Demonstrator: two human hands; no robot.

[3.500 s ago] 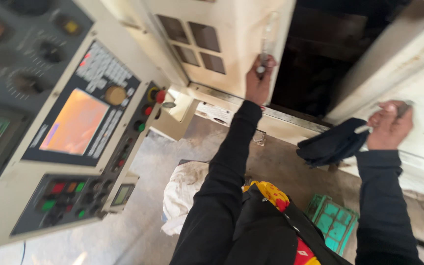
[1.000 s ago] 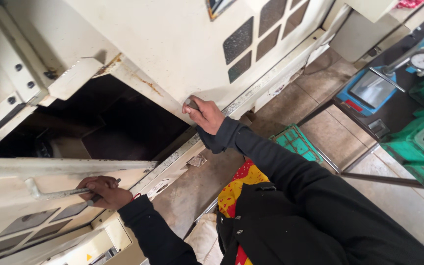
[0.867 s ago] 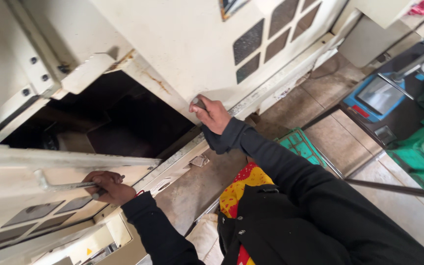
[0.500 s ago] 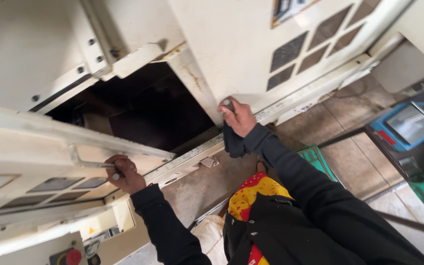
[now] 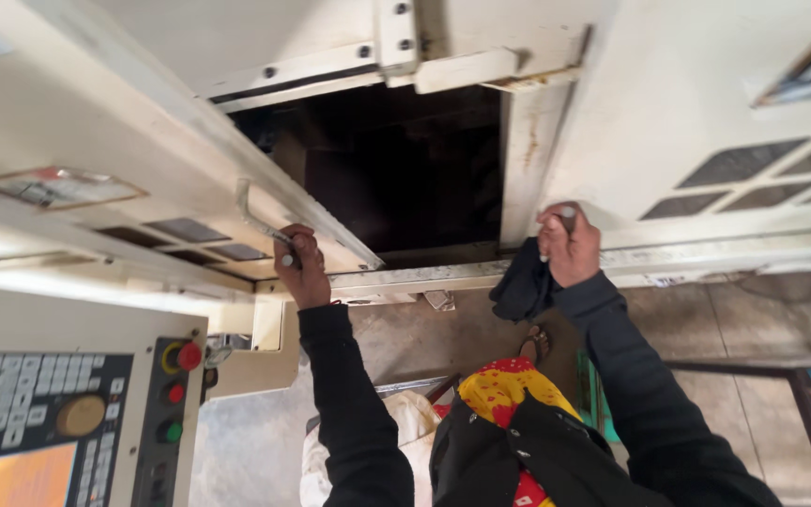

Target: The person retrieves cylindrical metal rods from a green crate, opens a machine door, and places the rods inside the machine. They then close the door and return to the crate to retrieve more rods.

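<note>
Head view shows the left hand (image 5: 300,268) clenched around a bent metal door handle (image 5: 257,218) on the cream painted sliding door (image 5: 124,141), left of centre. At centre right, the right hand (image 5: 570,246) is clenched on a second metal handle (image 5: 565,214) of the other cream door (image 5: 706,103), with a dark cloth (image 5: 521,282) hanging beside it. Between the doors gapes the machine's dark opening (image 5: 396,169). A control panel (image 5: 68,422) with round coloured buttons fills the lower left.
</note>
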